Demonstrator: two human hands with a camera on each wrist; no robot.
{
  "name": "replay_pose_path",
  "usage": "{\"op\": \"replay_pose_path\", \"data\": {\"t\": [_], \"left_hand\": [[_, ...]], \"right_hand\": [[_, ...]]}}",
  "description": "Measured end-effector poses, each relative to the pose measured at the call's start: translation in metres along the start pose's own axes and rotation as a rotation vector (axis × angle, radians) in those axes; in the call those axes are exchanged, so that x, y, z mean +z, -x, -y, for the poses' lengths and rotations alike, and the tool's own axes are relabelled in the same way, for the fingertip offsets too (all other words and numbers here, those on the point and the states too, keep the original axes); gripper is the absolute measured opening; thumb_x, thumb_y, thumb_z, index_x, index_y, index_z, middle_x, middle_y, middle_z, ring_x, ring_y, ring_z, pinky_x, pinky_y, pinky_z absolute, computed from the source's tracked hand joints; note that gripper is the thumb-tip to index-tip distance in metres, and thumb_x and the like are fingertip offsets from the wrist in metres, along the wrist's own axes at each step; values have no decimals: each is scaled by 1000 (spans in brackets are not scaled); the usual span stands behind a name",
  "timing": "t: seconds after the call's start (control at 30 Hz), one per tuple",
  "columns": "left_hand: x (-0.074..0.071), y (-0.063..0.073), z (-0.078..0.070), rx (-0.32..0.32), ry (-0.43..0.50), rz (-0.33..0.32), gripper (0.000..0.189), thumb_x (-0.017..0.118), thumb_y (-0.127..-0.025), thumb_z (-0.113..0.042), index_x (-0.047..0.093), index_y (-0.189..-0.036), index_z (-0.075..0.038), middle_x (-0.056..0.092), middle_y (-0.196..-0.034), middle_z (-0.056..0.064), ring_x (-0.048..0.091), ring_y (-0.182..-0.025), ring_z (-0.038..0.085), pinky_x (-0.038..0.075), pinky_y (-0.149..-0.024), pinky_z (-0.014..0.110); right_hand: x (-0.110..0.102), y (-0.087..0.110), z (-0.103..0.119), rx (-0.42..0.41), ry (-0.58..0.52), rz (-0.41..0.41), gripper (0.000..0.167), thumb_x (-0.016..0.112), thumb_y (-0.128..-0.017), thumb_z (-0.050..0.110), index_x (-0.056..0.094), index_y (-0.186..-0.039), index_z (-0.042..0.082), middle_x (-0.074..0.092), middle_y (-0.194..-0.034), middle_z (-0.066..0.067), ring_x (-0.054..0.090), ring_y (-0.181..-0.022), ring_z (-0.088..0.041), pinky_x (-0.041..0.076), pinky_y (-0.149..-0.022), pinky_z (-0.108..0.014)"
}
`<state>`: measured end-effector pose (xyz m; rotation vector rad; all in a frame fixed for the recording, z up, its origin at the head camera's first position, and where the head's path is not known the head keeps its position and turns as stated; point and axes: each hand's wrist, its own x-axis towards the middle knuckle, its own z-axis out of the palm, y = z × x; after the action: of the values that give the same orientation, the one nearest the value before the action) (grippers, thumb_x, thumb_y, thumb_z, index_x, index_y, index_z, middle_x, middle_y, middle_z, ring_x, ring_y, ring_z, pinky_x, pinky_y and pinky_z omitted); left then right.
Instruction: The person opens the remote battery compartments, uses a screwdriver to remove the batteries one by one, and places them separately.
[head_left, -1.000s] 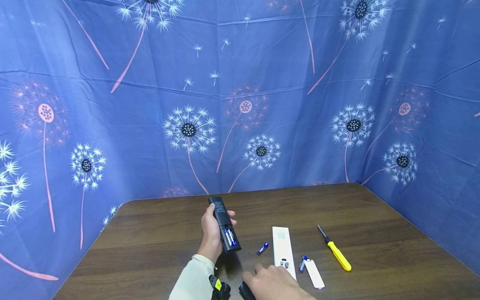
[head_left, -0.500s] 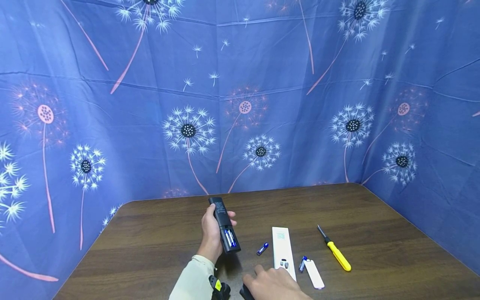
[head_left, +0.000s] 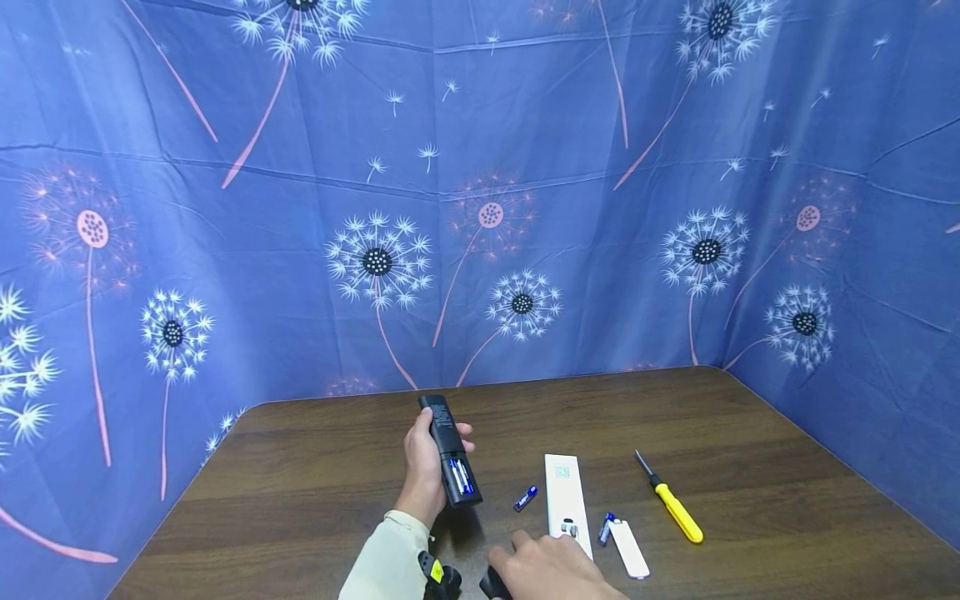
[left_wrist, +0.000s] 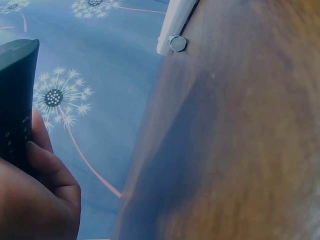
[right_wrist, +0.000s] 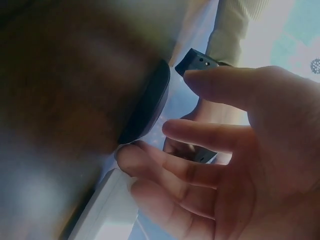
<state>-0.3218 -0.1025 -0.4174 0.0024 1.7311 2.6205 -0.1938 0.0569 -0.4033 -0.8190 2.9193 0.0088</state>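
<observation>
My left hand (head_left: 423, 467) grips a black remote control (head_left: 444, 433), its back turned up and the battery compartment uncovered with blue-and-silver batteries in it. The left wrist view shows the fingers curled round the edge of that remote (left_wrist: 15, 110). My right hand (head_left: 551, 567) is low over the front of the table, by a black curved piece (right_wrist: 150, 105) that looks like a battery cover lying on the tabletop. Its fingers are loosely bent, with fingertips at the end of that piece and the thumb apart from it. The hand hides part of the piece in the head view.
A white remote (head_left: 564, 492) lies just beyond my right hand. One blue battery (head_left: 525, 498) is left of it; another battery (head_left: 606, 528) and a white cover (head_left: 628, 550) are to its right. Farther right lies a yellow-handled screwdriver (head_left: 675, 507). A patterned blue cloth (head_left: 480, 167) hangs behind the table.
Almost nothing differs. The left hand keeps the black remote in the same place, and the right hand stays by the black piece with only a very slight shift.
</observation>
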Motion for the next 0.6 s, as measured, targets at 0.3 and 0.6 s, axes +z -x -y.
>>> {"op": "replay_pose_path", "data": {"t": [0.3, 0.6], "left_hand": [[0, 1, 0, -1, 7, 24, 62, 25, -109, -43, 22, -153, 0, 71, -93, 12, 68, -68, 19, 50, -63, 31], [1, 0, -1, 11, 43, 6, 61, 22, -109, -43, 23, -152, -1, 71, -92, 13, 68, -64, 19, 49, -59, 29]], "right_hand": [[-6, 1, -2, 25, -80, -11, 29, 67, -92, 47, 71, -107, 22, 59, -81, 6, 47, -63, -8, 47, -56, -31], [-13, 7, -10, -25, -222, -115, 27, 67, -93, 41, 73, -105, 18, 63, -84, 11, 49, -63, -2, 47, -57, -26]]}}
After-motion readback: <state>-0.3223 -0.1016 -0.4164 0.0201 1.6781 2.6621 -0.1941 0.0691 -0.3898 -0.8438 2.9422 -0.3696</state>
